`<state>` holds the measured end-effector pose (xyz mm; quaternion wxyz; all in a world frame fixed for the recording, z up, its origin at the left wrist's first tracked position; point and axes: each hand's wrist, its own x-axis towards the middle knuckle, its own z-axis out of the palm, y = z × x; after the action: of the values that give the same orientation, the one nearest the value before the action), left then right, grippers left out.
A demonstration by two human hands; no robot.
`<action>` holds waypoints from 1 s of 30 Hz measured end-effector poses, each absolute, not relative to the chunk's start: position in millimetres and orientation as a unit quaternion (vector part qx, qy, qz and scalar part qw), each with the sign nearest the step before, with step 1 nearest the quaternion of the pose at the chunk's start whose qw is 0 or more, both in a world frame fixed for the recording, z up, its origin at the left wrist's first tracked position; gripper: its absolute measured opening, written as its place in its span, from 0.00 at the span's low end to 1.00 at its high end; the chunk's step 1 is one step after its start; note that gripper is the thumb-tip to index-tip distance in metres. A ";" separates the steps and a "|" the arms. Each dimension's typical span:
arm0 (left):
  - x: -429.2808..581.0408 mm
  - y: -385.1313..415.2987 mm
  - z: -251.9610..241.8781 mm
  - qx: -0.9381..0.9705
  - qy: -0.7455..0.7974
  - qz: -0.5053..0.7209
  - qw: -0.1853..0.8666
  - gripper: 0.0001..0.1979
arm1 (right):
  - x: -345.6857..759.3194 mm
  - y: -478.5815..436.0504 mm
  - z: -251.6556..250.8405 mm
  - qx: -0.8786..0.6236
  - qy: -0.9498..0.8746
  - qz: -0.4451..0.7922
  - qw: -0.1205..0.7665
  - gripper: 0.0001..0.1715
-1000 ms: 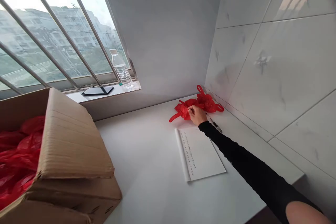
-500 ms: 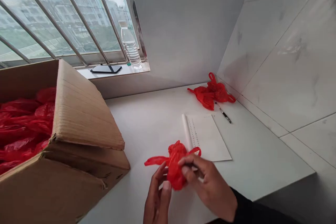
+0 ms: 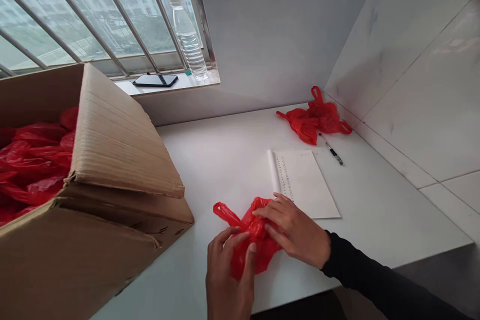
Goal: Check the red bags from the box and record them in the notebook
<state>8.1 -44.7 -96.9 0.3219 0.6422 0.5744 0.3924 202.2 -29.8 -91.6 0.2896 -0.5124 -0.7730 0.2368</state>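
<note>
A crumpled red plastic bag lies on the white counter near its front edge. My left hand pinches its lower left part, with thumb and fingers closed on the plastic. My right hand rests on the bag's right side, fingers pressed into it. One handle loop of the bag sticks out to the left. A white sheet with a printed column lies just behind my right hand.
An open cardboard box holding several red bags fills the left. More red bags and a pen lie at the back right by the tiled wall. A phone and water bottle sit on the windowsill.
My right hand took a red bag from the back-right pile and brought it to the counter's front. My left hand came in, and both hands have lowered the bag onto the counter.
</note>
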 end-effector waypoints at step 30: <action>-23.0 -34.5 -86.8 0.631 0.581 0.389 0.335 0.13 | 214.6 -46.0 -73.3 -0.610 -0.607 0.339 0.380 0.11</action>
<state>-23.0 -34.5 -86.8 0.3348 0.6313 0.5815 0.3889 214.6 -46.0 -73.3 0.3799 -0.6098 -0.6072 0.3393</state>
